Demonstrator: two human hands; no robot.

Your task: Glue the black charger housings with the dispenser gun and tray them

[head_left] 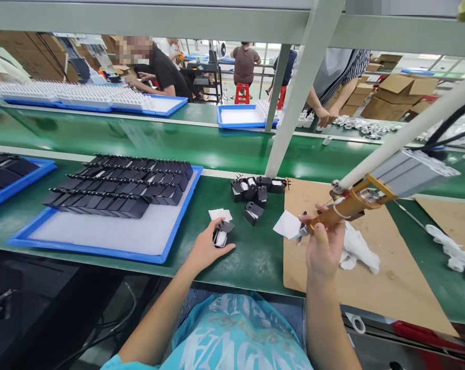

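My left hand (207, 246) grips a small black part with a white insert (221, 234) against the green bench top. My right hand (323, 241) is wrapped round the brass-coloured handle of a hanging tool (348, 205), whose tip points down and left toward a white paper square (287, 224). A second white slip (220, 214) lies just beyond my left hand. A cluster of several black parts (257, 191) sits on the bench between and beyond my hands.
A blue tray (101, 241) with rows of black parts lies at left, another blue tray (20, 180) beyond it. A cardboard sheet (371, 277) with a white cloth (358, 249) lies at right. A slanted frame post (298, 97) rises ahead. People work across the green conveyor (159, 139).
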